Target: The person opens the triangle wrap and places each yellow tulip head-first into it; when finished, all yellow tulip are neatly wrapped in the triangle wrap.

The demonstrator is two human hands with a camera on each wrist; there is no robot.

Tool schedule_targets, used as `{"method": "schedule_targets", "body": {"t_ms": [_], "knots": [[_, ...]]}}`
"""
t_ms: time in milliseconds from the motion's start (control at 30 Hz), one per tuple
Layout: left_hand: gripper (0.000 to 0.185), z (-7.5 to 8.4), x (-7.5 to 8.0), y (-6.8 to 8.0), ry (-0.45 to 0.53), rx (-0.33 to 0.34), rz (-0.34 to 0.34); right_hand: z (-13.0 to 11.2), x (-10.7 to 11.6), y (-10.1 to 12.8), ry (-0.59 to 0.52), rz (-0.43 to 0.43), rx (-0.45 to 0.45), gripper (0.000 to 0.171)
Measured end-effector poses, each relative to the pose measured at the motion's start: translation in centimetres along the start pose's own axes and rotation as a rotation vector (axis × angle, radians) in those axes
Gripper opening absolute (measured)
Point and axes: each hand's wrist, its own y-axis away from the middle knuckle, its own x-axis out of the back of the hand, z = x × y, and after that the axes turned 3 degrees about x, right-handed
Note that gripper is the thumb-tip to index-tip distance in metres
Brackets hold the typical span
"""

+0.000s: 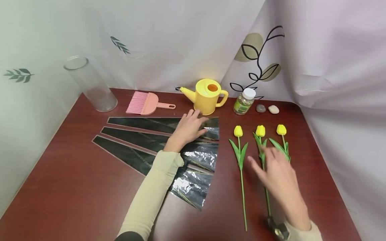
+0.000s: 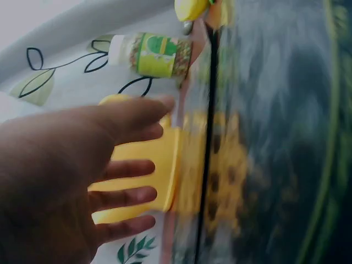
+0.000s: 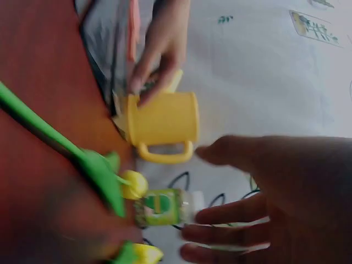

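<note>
left hand (image 1: 187,129) flat on wrapping sheet (image 1: 163,125) | right hand (image 1: 278,177) spread, empty, above middle tulip (image 1: 261,140)

At the far left of your dark red table (image 1: 75,174) stands a clear glass cylinder vase (image 1: 90,85), and just right of it a pink hand brush (image 1: 144,103) lies flat with its handle pointing right. To the right of the yellow watering can (image 1: 208,95) you have a small white-capped jar (image 1: 244,101) with a green label, then a grey pebble (image 1: 260,108) and a pale pebble (image 1: 273,109) side by side. Behind it all hangs a white cloth (image 1: 181,40) printed with leaf sprigs.
</note>
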Motion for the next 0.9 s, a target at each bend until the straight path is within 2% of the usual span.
{"method": "schedule_targets", "body": {"t_ms": [100, 233, 500, 733, 900], "knots": [[0.038, 0.1, -0.7, -0.3, -0.031, 0.022, 0.009, -0.7, -1.4, 2.0, -0.038, -0.09, -0.102, 0.046], [0.023, 0.4, -1.0, -0.6, -0.049, 0.037, 0.045, -0.8, -2.7, 3.1, -0.087, -0.149, -0.165, 0.032], [0.004, 0.8, -1.6, -0.9, -0.048, 0.046, 0.114, -0.8, -4.3, 2.9, -0.112, -0.145, -0.161, 0.02], [0.005, 1.0, -1.6, -1.0, -0.069, 0.034, 0.146, -1.1, -4.2, 2.9, -0.133, -0.192, -0.228, 0.018], [0.005, 1.0, -1.0, -0.8, -0.087, 0.043, 0.171, -1.3, -4.5, 2.8, -0.172, -0.141, -0.239, 0.015]]}}
